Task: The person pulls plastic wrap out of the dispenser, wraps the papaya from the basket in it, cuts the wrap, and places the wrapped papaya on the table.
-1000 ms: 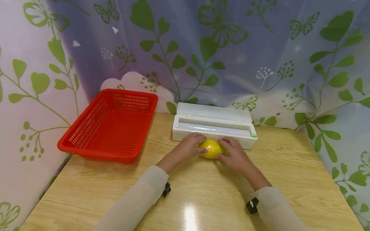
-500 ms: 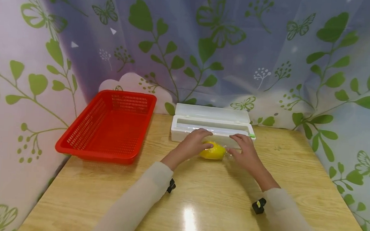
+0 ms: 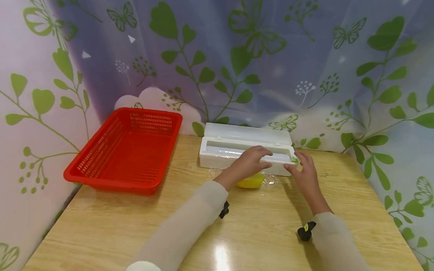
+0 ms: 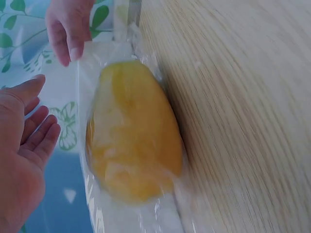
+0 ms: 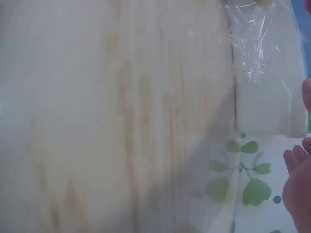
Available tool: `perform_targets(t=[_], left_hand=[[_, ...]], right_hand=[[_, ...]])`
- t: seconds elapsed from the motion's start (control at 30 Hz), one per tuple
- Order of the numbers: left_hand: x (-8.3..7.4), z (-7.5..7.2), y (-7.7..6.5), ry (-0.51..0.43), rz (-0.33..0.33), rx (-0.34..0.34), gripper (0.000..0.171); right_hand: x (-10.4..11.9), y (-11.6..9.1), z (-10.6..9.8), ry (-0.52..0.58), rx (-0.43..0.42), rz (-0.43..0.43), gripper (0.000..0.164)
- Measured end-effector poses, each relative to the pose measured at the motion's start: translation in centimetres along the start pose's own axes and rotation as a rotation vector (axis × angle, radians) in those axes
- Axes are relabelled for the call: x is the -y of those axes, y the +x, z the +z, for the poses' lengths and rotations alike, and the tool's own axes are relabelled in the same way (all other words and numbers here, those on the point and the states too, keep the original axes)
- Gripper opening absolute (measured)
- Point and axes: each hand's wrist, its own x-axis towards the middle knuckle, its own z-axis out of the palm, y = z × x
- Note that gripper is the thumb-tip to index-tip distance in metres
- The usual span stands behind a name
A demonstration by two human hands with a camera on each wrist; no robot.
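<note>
On the table [image 3: 97, 231], at left, 1 red basket [image 3: 136, 156], then 1 white box [image 3: 208, 160] with its lid [image 3: 248, 133] up at the back. In front of the box, 1 yellow fruit [image 3: 250, 182] under clear wrap [image 4: 141, 218], with the left hand [image 3: 248, 163] close by, thumb and fingers loose and parted. At the box's right end, by a green bit [image 3: 294, 159], the right hand [image 3: 304, 172], thumb and fingers parted, apart from the left hand.

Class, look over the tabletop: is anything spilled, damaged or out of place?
Nothing looks spilled or damaged. Only the clear film looks untidy: it lies wrinkled over the yellow fruit and sticks out beside it in front of the white box.
</note>
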Motion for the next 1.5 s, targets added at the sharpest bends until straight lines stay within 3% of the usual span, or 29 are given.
perform_targets(t=[0.23,0.53,0.8,1.07,1.27,1.5], left_hand=[[-1.3,1.7,2.7,0.034,0.02,0.001,0.042],[-2.1,3.6,5.3,0.008,-0.026,0.028,0.037],[-2.2,5.3,6.5,-0.048,-0.043,0.026,0.032],[-2.8,6.6,7.8,-0.135,-0.066,-0.014,0.028],[-3.3,7.2,8.0,-0.164,-0.117,-0.073,0.014],[-3.4,7.4,8.2,-0.228,-0.139,-0.113,0.017]], right_hand=[[-1.0,0.6,0.1,0.072,0.004,0.011,0.067],[-1.1,0.6,0.1,0.161,0.061,0.064,0.066],[-1.4,0.5,0.5,0.195,0.011,0.067,0.054],[-1.7,0.6,0.4,0.218,-0.015,0.071,0.054],[-1.7,0.5,0.7,0.209,-0.018,0.086,0.053],[-2.0,0.4,0.4,0.199,-0.006,0.095,0.057]])
